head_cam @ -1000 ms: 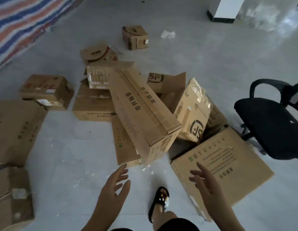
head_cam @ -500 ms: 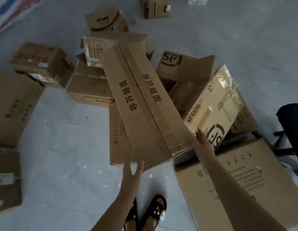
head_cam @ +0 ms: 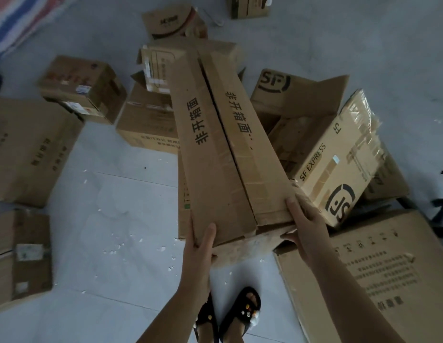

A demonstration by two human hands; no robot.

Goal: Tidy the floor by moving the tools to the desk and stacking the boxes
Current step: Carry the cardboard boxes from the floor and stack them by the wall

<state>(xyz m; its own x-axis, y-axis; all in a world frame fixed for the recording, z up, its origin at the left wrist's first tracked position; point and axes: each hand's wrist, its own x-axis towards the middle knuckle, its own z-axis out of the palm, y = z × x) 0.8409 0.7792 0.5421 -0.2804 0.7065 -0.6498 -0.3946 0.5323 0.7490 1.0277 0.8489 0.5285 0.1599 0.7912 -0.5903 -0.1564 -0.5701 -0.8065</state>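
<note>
A long brown cardboard box (head_cam: 223,144) with black Chinese print lies tilted across a heap of boxes, its near end raised toward me. My left hand (head_cam: 199,246) grips its near left corner, thumb on top and fingers underneath. My right hand (head_cam: 302,219) grips its near right corner, thumb on the top face. An SF Express box (head_cam: 339,164) leans against the long box's right side, and an open SF box (head_cam: 299,95) lies behind that. No tools are in view.
A large flat box (head_cam: 388,276) lies at my right, larger boxes (head_cam: 30,149) at the left edge, several smaller boxes (head_cam: 84,87) behind. My sandalled feet (head_cam: 240,313) stand on grey floor strewn with white crumbs. A striped tarp (head_cam: 20,21) covers the top left.
I have leaned in closer. Both hands reached forward from open and empty to the long box's near end, took hold of its corners, and that end has come up.
</note>
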